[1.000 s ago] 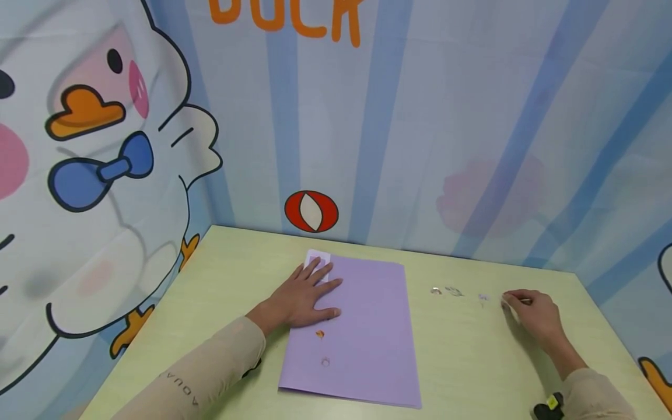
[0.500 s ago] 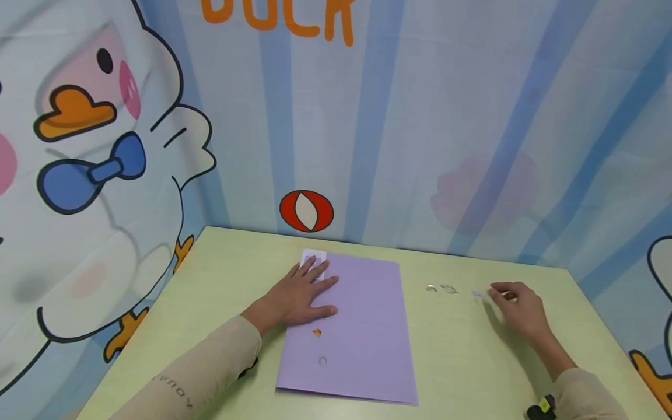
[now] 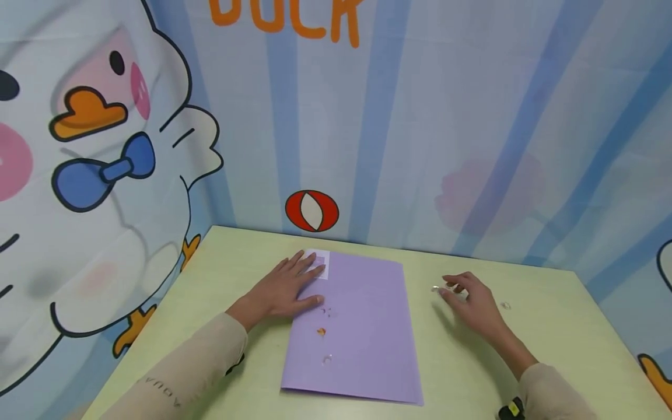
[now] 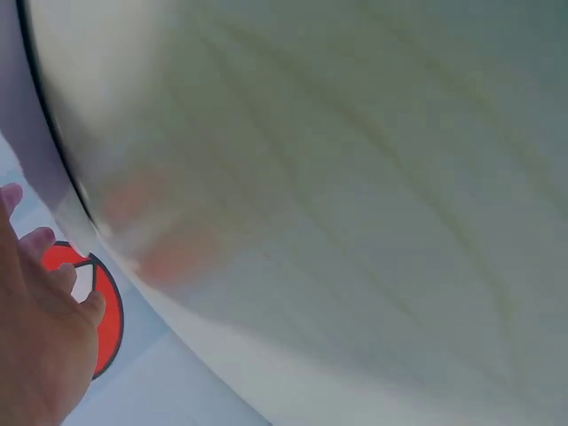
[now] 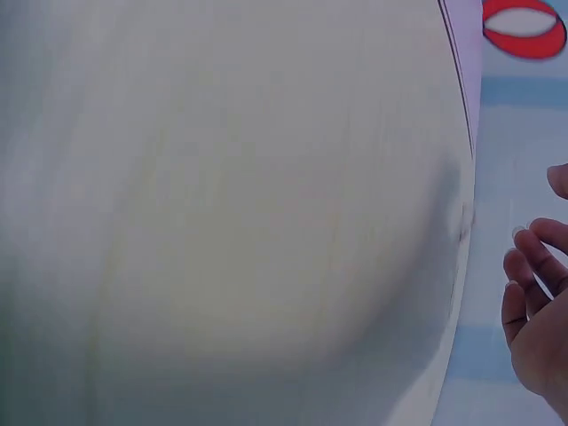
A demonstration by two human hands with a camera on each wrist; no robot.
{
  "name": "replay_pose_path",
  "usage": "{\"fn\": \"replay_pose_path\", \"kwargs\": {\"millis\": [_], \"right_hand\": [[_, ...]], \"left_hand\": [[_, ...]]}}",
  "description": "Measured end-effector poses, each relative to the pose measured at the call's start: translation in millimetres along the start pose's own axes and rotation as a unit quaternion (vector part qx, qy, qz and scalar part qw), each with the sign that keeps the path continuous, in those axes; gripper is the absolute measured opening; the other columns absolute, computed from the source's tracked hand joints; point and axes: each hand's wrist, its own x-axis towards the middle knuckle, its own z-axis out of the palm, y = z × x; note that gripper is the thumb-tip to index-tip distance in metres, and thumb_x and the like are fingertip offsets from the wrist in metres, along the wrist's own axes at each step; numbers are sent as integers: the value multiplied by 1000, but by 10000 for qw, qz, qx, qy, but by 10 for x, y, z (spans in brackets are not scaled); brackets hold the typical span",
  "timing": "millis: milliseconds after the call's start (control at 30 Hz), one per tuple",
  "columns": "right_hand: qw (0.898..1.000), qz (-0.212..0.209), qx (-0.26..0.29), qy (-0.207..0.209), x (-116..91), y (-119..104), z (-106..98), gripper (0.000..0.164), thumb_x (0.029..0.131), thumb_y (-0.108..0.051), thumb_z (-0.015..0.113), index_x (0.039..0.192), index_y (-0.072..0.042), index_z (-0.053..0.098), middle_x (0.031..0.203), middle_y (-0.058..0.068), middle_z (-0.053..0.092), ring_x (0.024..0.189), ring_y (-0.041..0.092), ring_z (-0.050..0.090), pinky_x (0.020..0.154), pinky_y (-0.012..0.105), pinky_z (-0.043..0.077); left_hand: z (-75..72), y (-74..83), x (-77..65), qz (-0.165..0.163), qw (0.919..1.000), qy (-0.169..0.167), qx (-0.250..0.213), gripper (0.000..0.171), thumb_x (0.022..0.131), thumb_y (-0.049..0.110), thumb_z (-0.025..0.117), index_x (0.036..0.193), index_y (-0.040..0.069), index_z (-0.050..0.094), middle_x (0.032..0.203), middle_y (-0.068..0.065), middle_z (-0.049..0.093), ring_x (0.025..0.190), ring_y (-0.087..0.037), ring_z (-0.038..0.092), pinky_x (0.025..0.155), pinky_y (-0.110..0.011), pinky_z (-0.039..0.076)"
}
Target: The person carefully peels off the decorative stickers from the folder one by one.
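A purple folded sheet (image 3: 367, 326) lies on the table, with a small white card (image 3: 321, 271) at its top left corner. My left hand (image 3: 278, 289) rests, fingers spread, on the sheet's left edge and partly over the card. Down the sheet runs a column of small sticker-like pieces: a faint one (image 3: 326, 312), an orange one (image 3: 321, 331) and a pale ring-shaped one (image 3: 327, 359). Right of the sheet, my right hand (image 3: 472, 303) hovers with thumb and index finger apart, close to a tiny shiny piece (image 3: 435, 289). Another piece shows partly between those fingertips.
A further small clear piece (image 3: 506, 305) lies on the pale yellow table (image 3: 556, 338), right of my right hand. Behind the table's far edge hangs a striped cloth backdrop (image 3: 325, 116) with duck pictures.
My right hand has moved left along the small pieces, uncovering the rightmost one. My left hand has slid slightly left, and a faint piece now shows beside its thumb.
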Motion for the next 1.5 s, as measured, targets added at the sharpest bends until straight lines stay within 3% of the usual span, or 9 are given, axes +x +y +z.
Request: {"fn": "replay_pose_path", "kwargs": {"millis": [333,767,1033,1233,1500], "right_hand": [[9964,-550,289,-577,86,-458,384,41,100,-22,75,134,1,70,112,10,69,96,25,63,73,38,52],[9875,-1041,743,-923,130,-892,763,46,95,-26,81,132,-2,72,108,6,68,93,22,64,77,38,56],[9721,-1338,926,-1691,178,-1224,996,49,98,-31,78,137,-3,69,111,3,67,95,20,64,78,33,54],[9660,-1576,803,-1885,233,-1343,1101,45,97,-26,80,134,-3,70,114,5,67,98,20,64,83,34,54],[9657,-1521,723,-1976,228,-1362,1292,35,95,-22,81,125,-5,73,110,2,66,98,16,62,87,34,54]], "left_hand": [[8,-83,157,-1,9994,24,350,84,102,75,34,170,27,25,178,-7,10,164,-35,4,130,-56,10],[-60,82,429,-97,9999,-31,-91,84,102,77,29,170,28,25,179,-8,8,164,-34,2,131,-51,8],[65,96,441,-133,9998,58,-156,80,104,73,35,169,25,32,177,-12,14,163,-36,7,130,-53,11],[134,113,461,-134,9999,95,34,80,105,72,36,168,24,35,177,-12,17,163,-36,8,130,-53,12],[128,181,496,-157,9993,8,344,76,106,70,39,166,24,38,176,-13,19,163,-36,9,130,-54,12]]}}
